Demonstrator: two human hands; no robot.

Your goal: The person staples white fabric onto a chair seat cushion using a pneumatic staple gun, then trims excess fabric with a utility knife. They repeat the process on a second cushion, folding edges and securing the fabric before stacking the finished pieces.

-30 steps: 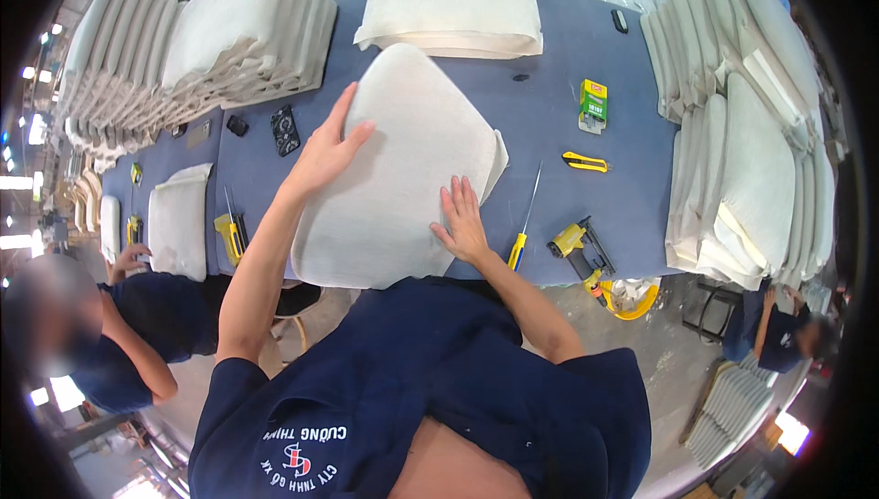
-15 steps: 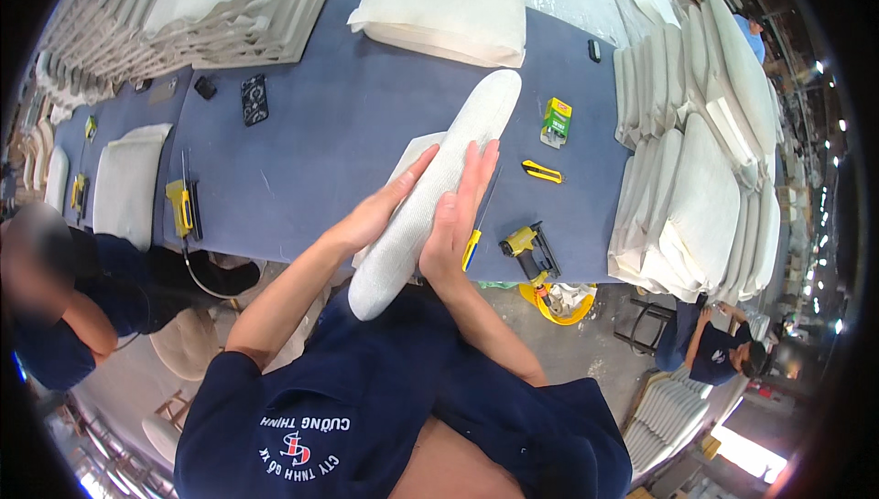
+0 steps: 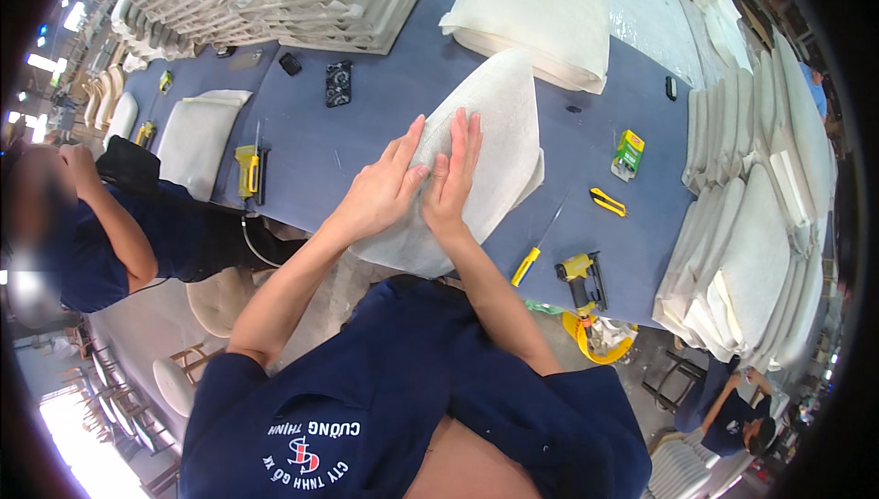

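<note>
Both hands, left (image 3: pixel 380 192) and right (image 3: pixel 450 183), lie flat on the white cushion (image 3: pixel 499 133) on the blue desk (image 3: pixel 366 124), fingers straight and close together.

My left hand (image 3: pixel 380 195) and right hand (image 3: pixel 451 183) press flat, fingers (image 3: pixel 462 137) spread, on a white padded seat cushion (image 3: pixel 490 146) lying on the blue tabletop (image 3: pixel 366 124), a yellow-handled screwdriver (image 3: pixel 538 249) just beside it.

Single head-worn fisheye, looking steeply down, close over blue worktable (image 3: pixel 385 142); edges bend at rim.
</note>
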